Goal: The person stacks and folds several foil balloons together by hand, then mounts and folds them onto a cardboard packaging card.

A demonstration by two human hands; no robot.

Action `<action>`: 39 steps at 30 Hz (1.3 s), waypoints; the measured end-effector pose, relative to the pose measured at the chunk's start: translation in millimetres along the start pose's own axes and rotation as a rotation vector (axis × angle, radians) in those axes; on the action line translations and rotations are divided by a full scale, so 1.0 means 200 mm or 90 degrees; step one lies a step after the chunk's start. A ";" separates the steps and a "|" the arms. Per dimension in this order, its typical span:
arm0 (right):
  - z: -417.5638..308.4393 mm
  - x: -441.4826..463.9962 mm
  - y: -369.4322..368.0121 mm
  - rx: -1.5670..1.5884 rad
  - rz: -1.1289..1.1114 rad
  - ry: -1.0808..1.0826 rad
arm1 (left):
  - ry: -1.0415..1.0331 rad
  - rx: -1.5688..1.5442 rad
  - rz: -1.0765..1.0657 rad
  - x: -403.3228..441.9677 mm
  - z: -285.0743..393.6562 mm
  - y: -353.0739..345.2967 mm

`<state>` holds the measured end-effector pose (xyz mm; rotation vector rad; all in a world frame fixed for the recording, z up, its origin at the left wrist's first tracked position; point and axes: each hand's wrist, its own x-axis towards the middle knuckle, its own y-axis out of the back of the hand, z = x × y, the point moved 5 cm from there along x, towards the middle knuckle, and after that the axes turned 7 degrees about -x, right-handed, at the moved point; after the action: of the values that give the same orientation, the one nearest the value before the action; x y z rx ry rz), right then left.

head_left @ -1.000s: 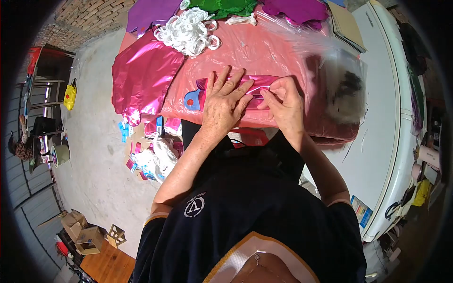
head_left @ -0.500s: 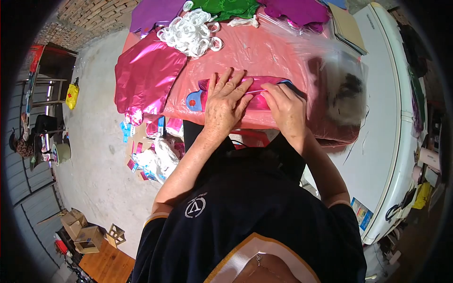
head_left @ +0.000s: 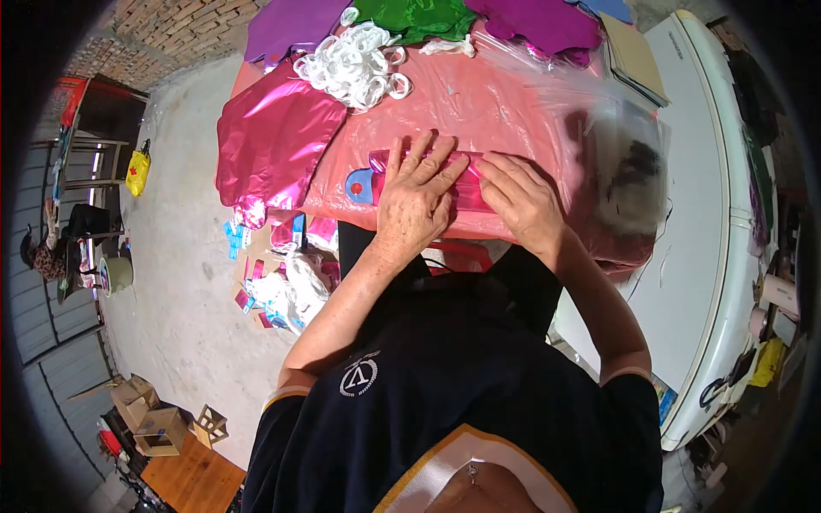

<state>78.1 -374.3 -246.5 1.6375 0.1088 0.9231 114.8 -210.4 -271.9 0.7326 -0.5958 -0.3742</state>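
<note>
Pink-red plastic covering [head_left: 453, 98] is spread over the work surface, and everything being handled is laid on its near part. At the left, a broad shiny pink piece [head_left: 274, 137] is left flat and unfolded, its near end gathered and hanging at the edge. Along the far side, purple [head_left: 286, 26], green [head_left: 419, 17] and magenta pieces [head_left: 543, 26] are laid out, with no narrow folding seen in them. Clear plastic bags [head_left: 629, 171] are stacked at the right.

A heap of white rings [head_left: 355, 68] is set far left of centre; none is seen fitted to the folded pink foil [head_left: 470, 192], which lies between the heap and the near edge. That foil has been brought down to a narrow strip, so its folding can be judged well advanced, though a raised corner is left at its far-left end.

The strip is pressed by the left hand [head_left: 415, 201], palm down, fingers spread and gripping nothing. Its right part is touched by the right hand [head_left: 526, 205], fingers close together and slightly bent; whether a fold is pinched cannot be told. Smallest, a blue tab [head_left: 365, 178] with a red spot is left showing beyond the strip's left end.
</note>
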 end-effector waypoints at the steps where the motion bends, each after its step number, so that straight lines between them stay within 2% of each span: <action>1: 0.00 -0.01 0.00 0.018 -0.021 0.001 | -0.006 0.005 -0.004 0.00 0.00 0.00; 6: -0.01 -0.02 0.00 -0.017 -0.042 0.027 | -0.014 -0.027 0.029 0.02 0.02 0.01; 9: -0.03 -0.02 -0.01 -0.020 -0.055 0.027 | -0.033 0.021 0.024 0.03 0.05 0.01; 10: -0.03 -0.03 -0.02 -0.019 -0.056 0.026 | -0.022 0.067 -0.020 0.02 0.03 -0.02; 13: -0.04 -0.05 -0.02 -0.016 -0.067 0.025 | -0.027 0.101 0.009 0.02 0.03 -0.03; 24: 0.02 -0.11 0.07 0.055 -0.117 -0.016 | -0.036 0.175 -0.020 0.03 0.03 -0.06; 27: -0.05 0.03 0.06 -0.017 -0.047 -0.034 | -0.040 0.180 -0.034 0.02 0.02 -0.06; 30: -0.12 0.00 -0.08 -0.001 -0.164 -0.085 | -0.043 0.195 -0.056 0.02 0.01 -0.07; 34: -0.14 -0.07 -0.09 -0.018 -0.248 -0.121 | -0.039 0.178 -0.051 0.02 0.03 -0.06; 39: -0.22 -0.12 -0.08 -0.101 -0.281 -0.168 | -0.066 0.199 -0.082 0.02 0.04 -0.05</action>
<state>41.8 -348.0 -272.1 1.4906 0.2006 0.3664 112.7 -223.8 -273.9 1.0594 -0.7167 -0.4454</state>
